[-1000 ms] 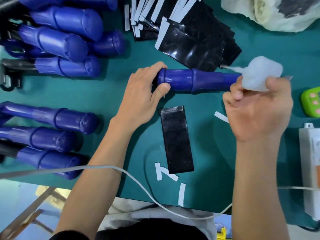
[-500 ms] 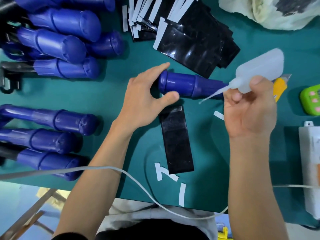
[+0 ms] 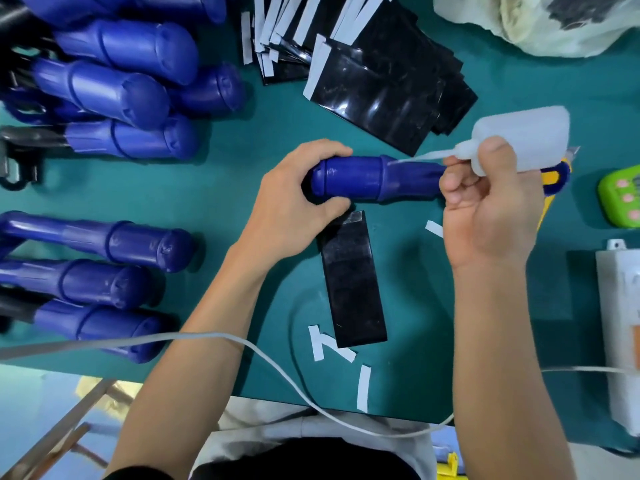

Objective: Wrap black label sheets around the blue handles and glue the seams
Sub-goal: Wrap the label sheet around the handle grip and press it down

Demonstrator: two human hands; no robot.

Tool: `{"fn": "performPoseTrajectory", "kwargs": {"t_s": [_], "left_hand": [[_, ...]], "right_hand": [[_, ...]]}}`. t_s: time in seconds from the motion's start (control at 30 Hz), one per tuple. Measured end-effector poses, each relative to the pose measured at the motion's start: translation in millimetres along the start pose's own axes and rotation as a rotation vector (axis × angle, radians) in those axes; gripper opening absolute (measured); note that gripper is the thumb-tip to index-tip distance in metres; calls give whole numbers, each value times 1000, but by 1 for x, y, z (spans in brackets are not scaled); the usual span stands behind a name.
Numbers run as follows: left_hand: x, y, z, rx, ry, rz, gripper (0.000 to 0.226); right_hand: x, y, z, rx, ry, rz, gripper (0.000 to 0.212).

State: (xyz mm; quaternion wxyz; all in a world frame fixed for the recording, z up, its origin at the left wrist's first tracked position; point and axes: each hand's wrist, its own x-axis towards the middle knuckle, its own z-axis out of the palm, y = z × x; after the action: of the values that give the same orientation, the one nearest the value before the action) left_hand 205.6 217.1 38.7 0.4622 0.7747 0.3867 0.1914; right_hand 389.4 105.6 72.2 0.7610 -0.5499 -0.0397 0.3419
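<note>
A blue handle [image 3: 367, 178] lies crosswise at the middle of the green table. My left hand [image 3: 294, 206] grips its rounded left end. My right hand [image 3: 485, 209] holds a translucent white glue bottle [image 3: 523, 136], tilted so its thin nozzle tip touches the top of the handle near its collar. One black label sheet [image 3: 353, 282] lies flat on the table just below the handle. A heap of black label sheets [image 3: 381, 84] with white backing strips sits behind the handle.
Several blue handles [image 3: 114, 95] are piled at the far left, with more [image 3: 97, 268] at the near left. White backing strips [image 3: 332, 344] litter the near edge. A yellow utility knife [image 3: 554, 178], a green device [image 3: 620, 199], a white box [image 3: 620, 323] and a plastic bag [image 3: 533, 22] stand at the right.
My left hand closed around the handle's end. My right hand turned the glue bottle over and brought its nozzle down onto the handle.
</note>
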Motion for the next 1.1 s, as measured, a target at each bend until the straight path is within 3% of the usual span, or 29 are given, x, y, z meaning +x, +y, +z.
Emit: {"fn": "performPoseTrajectory", "kwargs": {"t_s": [0.2,0.37,0.47,0.57,0.77,0.97,1.03,1.1], "left_hand": [[0,-2,-2,-22,-43,-100,74],[-5,4,5,89,-25,12,65],[-4,4,1,56,-76,-20,73],[-5,3,-3,53,-100,-59,68],[-4,1,-2,-45,0,-128,56],[0,0,0,-107,25,-91,58],[2,-1,-2,-121,6,-97,59],[3,-2,-5,-134,-17,-90,59]], "right_hand": [[-9,-3,8,-105,5,-101,5],[-13,-14,19,-164,-76,-278,9],[-14,-8,27,-162,-102,-291,19],[-14,3,30,-144,-88,-238,12],[-17,11,26,-222,-76,-251,25],[-25,15,27,-314,-129,-446,29],[-28,20,27,-335,-113,-449,26],[-29,25,27,-359,-106,-428,7]]}}
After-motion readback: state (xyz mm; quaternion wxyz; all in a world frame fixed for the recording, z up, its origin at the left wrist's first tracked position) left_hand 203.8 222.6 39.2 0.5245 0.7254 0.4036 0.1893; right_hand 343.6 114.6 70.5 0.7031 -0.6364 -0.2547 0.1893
